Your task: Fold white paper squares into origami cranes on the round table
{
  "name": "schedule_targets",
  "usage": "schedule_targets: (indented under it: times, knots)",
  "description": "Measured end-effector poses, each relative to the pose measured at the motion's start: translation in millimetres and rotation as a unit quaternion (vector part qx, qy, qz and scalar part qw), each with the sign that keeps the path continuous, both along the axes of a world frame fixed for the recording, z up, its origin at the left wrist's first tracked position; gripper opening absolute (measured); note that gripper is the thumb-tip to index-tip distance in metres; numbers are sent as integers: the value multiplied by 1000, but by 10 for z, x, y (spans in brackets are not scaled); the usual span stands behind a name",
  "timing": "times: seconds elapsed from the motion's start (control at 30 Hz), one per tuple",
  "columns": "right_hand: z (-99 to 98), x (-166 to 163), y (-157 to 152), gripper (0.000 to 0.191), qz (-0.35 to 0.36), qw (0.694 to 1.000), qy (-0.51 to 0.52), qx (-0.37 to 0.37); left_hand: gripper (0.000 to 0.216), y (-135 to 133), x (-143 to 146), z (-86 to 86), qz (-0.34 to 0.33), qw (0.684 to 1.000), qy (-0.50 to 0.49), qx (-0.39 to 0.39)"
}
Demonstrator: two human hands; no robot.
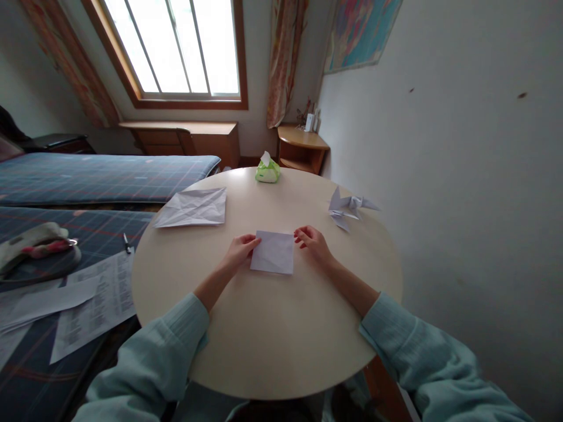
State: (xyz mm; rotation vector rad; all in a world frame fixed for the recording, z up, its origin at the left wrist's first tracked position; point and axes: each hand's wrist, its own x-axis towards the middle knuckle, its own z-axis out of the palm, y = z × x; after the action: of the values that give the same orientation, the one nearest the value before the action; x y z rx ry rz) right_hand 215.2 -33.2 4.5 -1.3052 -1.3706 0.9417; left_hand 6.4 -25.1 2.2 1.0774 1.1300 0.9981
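A folded square of white paper (273, 253) lies on the round cream table (272, 328) in front of me. My left hand (240, 252) pinches its upper left edge, thumb on top and the other fingers partly hidden. Just past the opposite edge, my right hand (314, 243) hovers with loosely bent fingers, somewhat apart, and nothing visible in them. A creased white sheet (193, 208) rests at the table's left side. Toward the right edge stands a folded paper figure (349, 206) with pointed ends, possibly a bird.
A green tissue pack (267, 170) sits at the table's far edge. On the left, a plaid-covered bed (101, 228) holds printed sheets (99, 305), a pen (126, 243) and a pale cloth item (37, 249). A white wall (461, 176) runs close along the right.
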Motion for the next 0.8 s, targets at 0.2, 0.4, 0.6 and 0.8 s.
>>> schedule_targets:
  times: [0.2, 0.4, 0.6, 0.8]
  knots:
    - [-21, -9, -2, 26, 1, 999, -30, -27, 40, 4, 1, -5, -2, 1000, -8, -1]
    - [-50, -8, 8, 24, 1, 998, -66, -17, 37, 20, -9, -31, -7, 1000, 2, 1]
    - [-12, 8, -22, 21, -4, 979, -205, 22, 41, 50, -28, -45, 16, 999, 40, 21]
    - [151, 37, -127, 39, 129, 965, -134, 184, 35, 80, -41, -75, 34, 997, 68, 27]
